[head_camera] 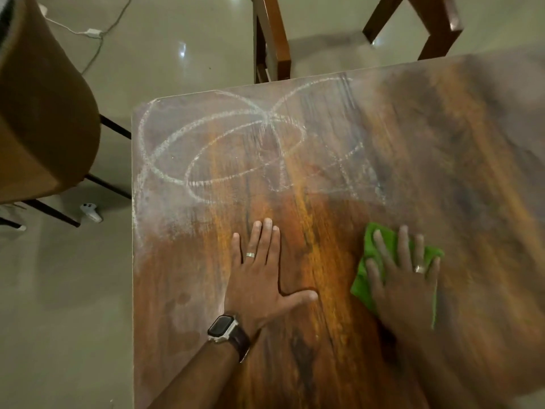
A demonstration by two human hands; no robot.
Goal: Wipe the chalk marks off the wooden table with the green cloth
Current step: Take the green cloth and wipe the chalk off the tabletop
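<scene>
A brown chair [44, 107] is standing off the wooden table's [442, 178] left edge, wooden chair legs [271, 45] are showing beyond its far edge, and a white cable [94, 32] and a small white controller [91, 212] are lying on the tiled floor [165, 45]. The left hand [262, 278], wearing a ring and a wristwatch [224, 327], is lying flat on bare wood, fingers straight and relaxed, just left of the cloth. The right hand [404, 278] is pressing spread, straight fingers down on the green cloth [368, 270], crumpled flat near the table's front right. Chalk marks [224, 152], looping ovals and smeared lines, are covering the far left part, with pale dusty haze along the left edge.
</scene>
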